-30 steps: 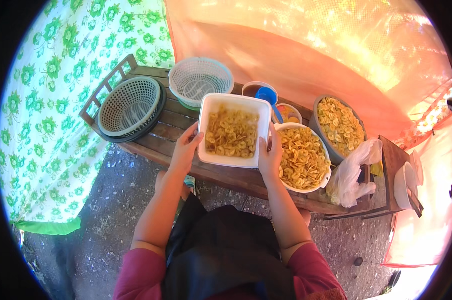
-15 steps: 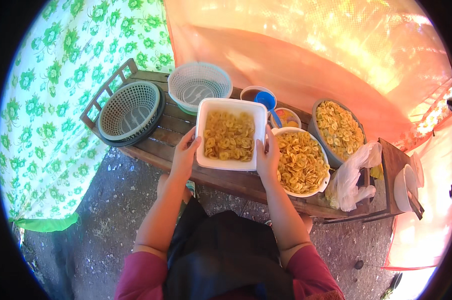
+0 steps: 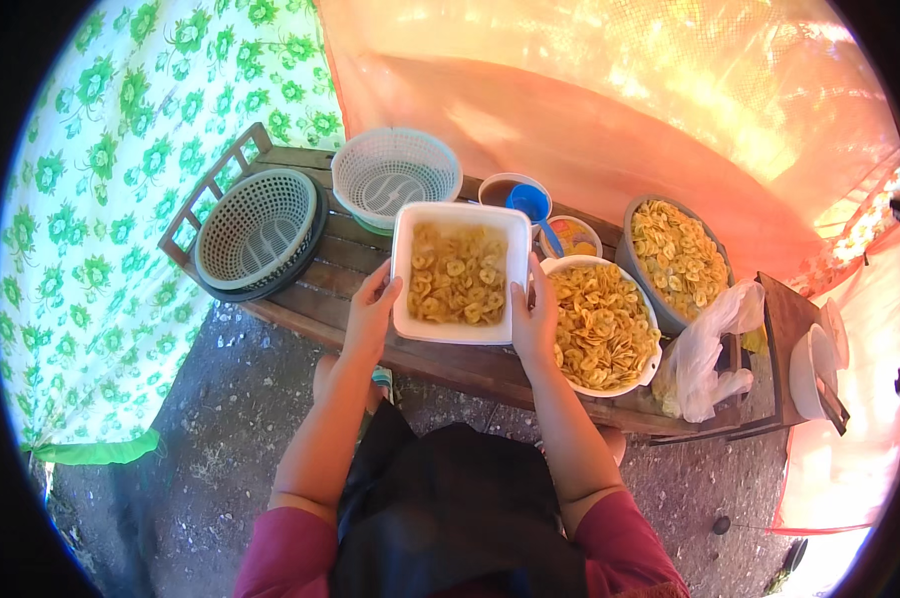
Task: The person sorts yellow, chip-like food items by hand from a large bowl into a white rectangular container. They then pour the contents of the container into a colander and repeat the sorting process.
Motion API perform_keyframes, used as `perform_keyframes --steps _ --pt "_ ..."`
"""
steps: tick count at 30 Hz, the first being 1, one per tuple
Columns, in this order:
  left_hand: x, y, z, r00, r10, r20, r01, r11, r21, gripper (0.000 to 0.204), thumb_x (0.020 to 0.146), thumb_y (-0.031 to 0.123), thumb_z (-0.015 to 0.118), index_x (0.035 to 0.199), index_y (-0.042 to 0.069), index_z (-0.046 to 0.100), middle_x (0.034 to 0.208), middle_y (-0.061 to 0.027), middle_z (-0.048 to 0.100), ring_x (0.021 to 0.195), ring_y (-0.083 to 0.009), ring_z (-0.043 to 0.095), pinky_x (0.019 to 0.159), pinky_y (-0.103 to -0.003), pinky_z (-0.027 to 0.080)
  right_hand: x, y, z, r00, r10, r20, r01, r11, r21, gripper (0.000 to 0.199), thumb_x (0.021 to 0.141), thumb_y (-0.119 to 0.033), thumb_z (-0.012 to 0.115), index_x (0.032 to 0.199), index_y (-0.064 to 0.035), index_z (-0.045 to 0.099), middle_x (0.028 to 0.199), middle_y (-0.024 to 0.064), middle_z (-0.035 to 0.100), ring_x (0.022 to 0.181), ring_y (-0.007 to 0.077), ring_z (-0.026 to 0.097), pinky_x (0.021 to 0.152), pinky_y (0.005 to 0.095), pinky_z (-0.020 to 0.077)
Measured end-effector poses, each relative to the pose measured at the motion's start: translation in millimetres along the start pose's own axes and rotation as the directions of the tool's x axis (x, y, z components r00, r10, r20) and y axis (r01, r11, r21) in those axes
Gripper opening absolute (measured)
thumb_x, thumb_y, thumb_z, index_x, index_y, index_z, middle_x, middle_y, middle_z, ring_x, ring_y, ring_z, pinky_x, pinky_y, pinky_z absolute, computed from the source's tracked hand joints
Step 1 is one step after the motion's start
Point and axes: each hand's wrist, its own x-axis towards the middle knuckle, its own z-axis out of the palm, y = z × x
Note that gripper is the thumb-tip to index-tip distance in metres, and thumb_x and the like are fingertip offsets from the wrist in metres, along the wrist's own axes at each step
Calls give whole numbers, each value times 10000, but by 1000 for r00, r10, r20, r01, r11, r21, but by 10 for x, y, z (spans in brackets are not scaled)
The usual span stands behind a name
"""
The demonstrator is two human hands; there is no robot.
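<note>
Between my two hands I hold up a white square tub [image 3: 402,321] above the wooden bench. Inside it are banana chips [image 3: 460,279], round slices that look wet or coated. My left hand [image 3: 372,309] is closed on the tub's left side. My right hand [image 3: 535,317] grips the opposite side, thumb against the wall. Just right of that hand stands a white basin [image 3: 609,393] heaped with yellow chips [image 3: 601,329]. Behind the tub is a pale strainer basket [image 3: 395,171] that holds nothing I can see.
The slatted bench [image 3: 320,269] carries grey strainers [image 3: 256,227] at left. At the back are a pot of brown liquid [image 3: 498,189], a blue dipper [image 3: 529,202] and a round container [image 3: 577,235]. A grey basin [image 3: 632,261] of chips and a plastic bag [image 3: 711,354] lie right.
The chips inside the tub have shifted and spread. The tub stays in both hands at nearly the same place; the view has moved slightly.
</note>
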Motion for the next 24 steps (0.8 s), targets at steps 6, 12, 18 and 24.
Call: perform_keyframes --steps 6,12,18,24 --pt "9 23 10 1000 -16 20 15 997 78 432 913 145 601 1303 -14 504 1061 -18 601 906 -85 563 800 -224 444 22 66 18 996 89 23 -88 996 -20 519 876 -76 603 1366 -35 435 851 27 498 728 116 450 679 240 407" --pt "51 -83 -34 995 -92 32 88 991 103 448 900 160 622 1298 -12 510 1085 -25 604 901 -88 560 785 -232 448 -39 -3 -44 986 149 72 -150 989 2 479 880 -80 591 1339 -28 464 929 110 547 781 187 522 709 317 445" --pt "-14 -93 -13 994 -78 79 75 996 38 463 892 135 633 1301 -35 497 987 -10 587 902 -85 544 796 -226 437 -73 -80 -125 991 120 65 -118 992 -35 483 881 -82 597 1342 -29 463 973 106 563 800 162 527 710 297 444" --pt "-72 6 47 997 11 83 -7 998 -56 431 897 111 619 1292 -25 512 1041 -29 608 945 -100 556 857 -241 433 -72 -43 -125 999 23 -43 -21 999 42 480 869 -90 603 1328 -29 476 867 82 578 724 151 524 672 286 449"
